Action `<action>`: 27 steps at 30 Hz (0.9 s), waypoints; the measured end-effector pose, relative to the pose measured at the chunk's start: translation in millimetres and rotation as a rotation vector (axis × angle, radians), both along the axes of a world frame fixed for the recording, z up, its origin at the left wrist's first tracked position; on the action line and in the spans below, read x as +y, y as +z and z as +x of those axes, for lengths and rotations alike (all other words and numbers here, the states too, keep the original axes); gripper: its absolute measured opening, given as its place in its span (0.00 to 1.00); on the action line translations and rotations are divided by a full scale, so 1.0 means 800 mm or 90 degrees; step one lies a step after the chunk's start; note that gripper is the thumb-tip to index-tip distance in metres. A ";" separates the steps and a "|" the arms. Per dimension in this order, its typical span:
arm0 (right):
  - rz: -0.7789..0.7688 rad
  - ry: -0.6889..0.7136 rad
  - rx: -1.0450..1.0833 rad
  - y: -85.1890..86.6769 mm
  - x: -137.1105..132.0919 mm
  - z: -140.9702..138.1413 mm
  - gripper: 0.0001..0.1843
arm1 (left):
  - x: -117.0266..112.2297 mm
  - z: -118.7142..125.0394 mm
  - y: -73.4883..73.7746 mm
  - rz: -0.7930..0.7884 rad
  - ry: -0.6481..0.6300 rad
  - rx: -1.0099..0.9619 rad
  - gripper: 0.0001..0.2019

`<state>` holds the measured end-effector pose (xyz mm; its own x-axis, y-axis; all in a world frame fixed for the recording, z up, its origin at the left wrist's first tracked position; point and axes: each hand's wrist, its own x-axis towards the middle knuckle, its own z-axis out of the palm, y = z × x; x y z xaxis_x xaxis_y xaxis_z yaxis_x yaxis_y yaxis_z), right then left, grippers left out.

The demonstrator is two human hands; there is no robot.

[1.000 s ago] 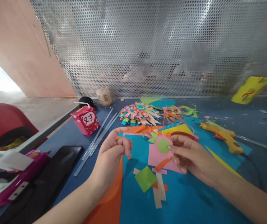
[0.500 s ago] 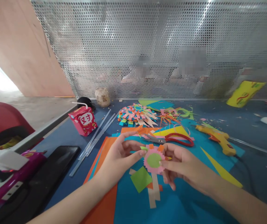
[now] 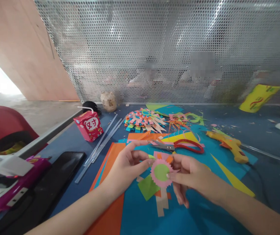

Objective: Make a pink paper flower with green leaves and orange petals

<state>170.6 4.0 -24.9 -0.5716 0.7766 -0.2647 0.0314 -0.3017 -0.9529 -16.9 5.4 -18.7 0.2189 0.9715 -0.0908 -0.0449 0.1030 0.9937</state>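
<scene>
Pinching a paper rosette between two hands

Starting at the left edge, a red cardboard drink carton (image 3: pixel 88 125) stands beside a few clear plastic glue sticks (image 3: pixel 100 145). The left hand (image 3: pixel 125 166) comes in narrow, thumb and fingertips closed at the left rim of the pink scalloped paper rosette (image 3: pixel 161 173) with its lime-green round centre. The rosette is held just above the blue paper sheet (image 3: pixel 203 209), over a green paper square (image 3: pixel 147 187). The right hand (image 3: pixel 191 176) grips the rosette's right rim, thumb on the face. Behind lie red-handled metal scissors (image 3: pixel 184 147) and, further right, a yellow plastic glue gun (image 3: pixel 230 145) (both untouched).

By my reading, the step in hand is fitting small orange and green bits around the rosette's rim. Any next move calls for a steady right-hand hold while the left fingertips place precisely.
</scene>
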 end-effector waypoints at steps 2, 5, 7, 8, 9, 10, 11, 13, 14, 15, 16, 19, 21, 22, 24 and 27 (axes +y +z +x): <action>0.001 0.002 -0.008 0.001 0.000 -0.001 0.11 | 0.000 0.001 -0.001 -0.013 -0.005 0.003 0.24; -0.002 -0.003 -0.011 0.001 0.000 -0.001 0.09 | 0.000 0.001 0.001 -0.010 0.004 0.005 0.21; -0.007 -0.010 -0.013 0.000 0.000 0.000 0.09 | 0.000 0.001 0.003 -0.003 0.011 -0.008 0.21; -0.008 -0.016 -0.018 -0.001 0.000 0.000 0.10 | 0.000 0.001 0.004 -0.004 0.009 -0.016 0.22; -0.011 -0.022 -0.023 -0.001 0.000 0.001 0.11 | 0.000 0.001 0.005 -0.009 0.004 -0.024 0.24; -0.013 -0.028 -0.027 -0.002 0.001 0.001 0.13 | 0.000 0.001 0.005 -0.016 -0.004 -0.028 0.26; -0.012 -0.034 -0.030 -0.002 0.001 0.001 0.14 | 0.000 0.001 0.005 -0.023 -0.012 -0.029 0.27; -0.003 -0.042 -0.031 -0.002 0.001 0.001 0.15 | 0.000 0.001 0.003 -0.028 -0.022 -0.023 0.28; 0.004 -0.041 -0.033 -0.002 0.001 0.001 0.15 | 0.001 0.001 0.001 -0.024 -0.025 -0.019 0.27; 0.013 -0.036 -0.035 -0.002 0.001 0.000 0.15 | 0.001 0.000 -0.001 -0.019 -0.027 -0.015 0.27; 0.021 -0.032 -0.038 -0.001 0.001 0.000 0.14 | 0.002 0.000 -0.003 -0.012 -0.028 -0.012 0.26; 0.038 -0.035 -0.047 0.000 0.000 -0.002 0.13 | 0.002 -0.001 -0.007 0.011 -0.026 -0.012 0.23; 0.046 -0.039 -0.051 0.000 0.000 -0.002 0.14 | 0.002 0.000 -0.008 0.024 -0.021 -0.001 0.21; 0.050 -0.038 -0.054 0.000 0.001 -0.002 0.15 | 0.001 0.000 -0.007 0.025 -0.017 0.011 0.21; 0.059 -0.032 -0.067 0.001 0.001 -0.002 0.16 | 0.000 0.001 -0.005 0.021 -0.011 0.033 0.21; 0.078 -0.032 -0.103 0.002 0.000 -0.002 0.17 | -0.002 0.002 -0.002 0.004 -0.013 0.042 0.21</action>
<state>168.8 4.2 -23.7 -0.4891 0.8352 -0.2516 0.1751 -0.1885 -0.9663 -15.3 3.8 -20.3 0.2322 0.9676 -0.0990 0.0233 0.0962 0.9951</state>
